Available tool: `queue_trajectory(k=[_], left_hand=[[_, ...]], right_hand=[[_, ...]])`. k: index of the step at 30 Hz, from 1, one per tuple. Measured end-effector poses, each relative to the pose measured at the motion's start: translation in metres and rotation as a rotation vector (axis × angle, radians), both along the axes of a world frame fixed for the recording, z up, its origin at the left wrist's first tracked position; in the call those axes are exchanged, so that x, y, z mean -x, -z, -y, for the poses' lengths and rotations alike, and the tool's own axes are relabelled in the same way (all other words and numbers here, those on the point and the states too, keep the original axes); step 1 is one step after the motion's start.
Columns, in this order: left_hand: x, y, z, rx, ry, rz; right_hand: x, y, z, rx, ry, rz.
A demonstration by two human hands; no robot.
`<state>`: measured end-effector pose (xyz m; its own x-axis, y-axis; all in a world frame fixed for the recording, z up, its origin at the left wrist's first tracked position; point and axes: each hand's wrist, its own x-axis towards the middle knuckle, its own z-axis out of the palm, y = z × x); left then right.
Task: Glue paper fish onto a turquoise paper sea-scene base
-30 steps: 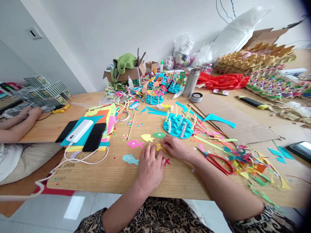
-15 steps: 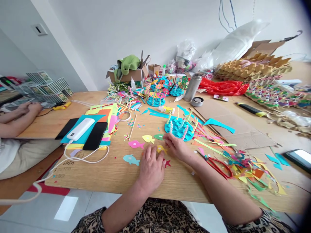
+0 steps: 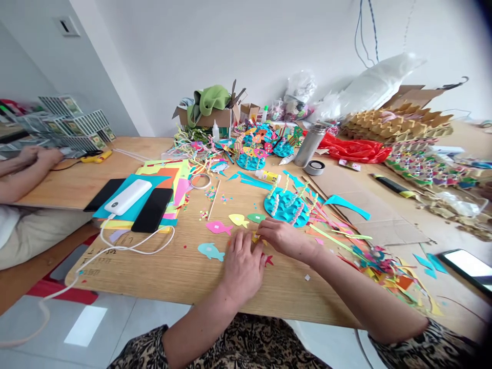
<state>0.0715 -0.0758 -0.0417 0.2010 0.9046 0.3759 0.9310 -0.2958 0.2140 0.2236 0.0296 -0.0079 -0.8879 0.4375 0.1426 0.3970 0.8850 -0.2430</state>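
Note:
My left hand (image 3: 244,261) lies flat on the wooden table, fingers stretched out, partly covering a red paper fish (image 3: 268,260). Beside its fingertips, my right hand (image 3: 286,238) bends down with closed fingers over a yellow-orange paper fish (image 3: 255,238), mostly hidden. Whatever those fingertips pinch is too small to make out. Around my hands lie a light blue fish (image 3: 211,251), a pink fish (image 3: 218,227), a yellow fish (image 3: 238,220) and a green fish (image 3: 255,218), with small pale squares on them. Just beyond my right hand sits a blue egg-tray base (image 3: 286,207) with twisted pipe-cleaner stems.
Left are a white power bank (image 3: 128,197) and a black phone (image 3: 152,210) on coloured paper. Behind stand a glue bottle (image 3: 268,176), a tape roll (image 3: 200,181) and a steel flask (image 3: 309,146). Paper scraps (image 3: 378,261) lie right. Another person's hands (image 3: 38,154) rest far left.
My right hand has lowered its fingertips from beside the green fish to the yellow-orange fish. My left hand stays nearly in place. My right forearm now covers the red scissors. The view has shifted slightly.

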Motion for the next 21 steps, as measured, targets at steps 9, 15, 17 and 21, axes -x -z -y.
queue_trajectory(k=[9,15,17,21], left_hand=[[0.000,0.002,0.000,0.033,-0.001,0.011],[0.000,0.002,0.001,0.026,-0.005,0.006],[0.000,0.002,0.001,0.028,-0.004,0.001],[0.000,-0.001,0.001,0.034,0.013,0.004]], right_hand=[[0.008,-0.002,0.001,-0.056,0.007,0.092],[0.012,0.008,-0.002,-0.128,0.095,0.091],[0.011,0.009,0.000,-0.135,0.154,0.033],[-0.004,0.003,0.014,-0.091,0.275,-0.132]])
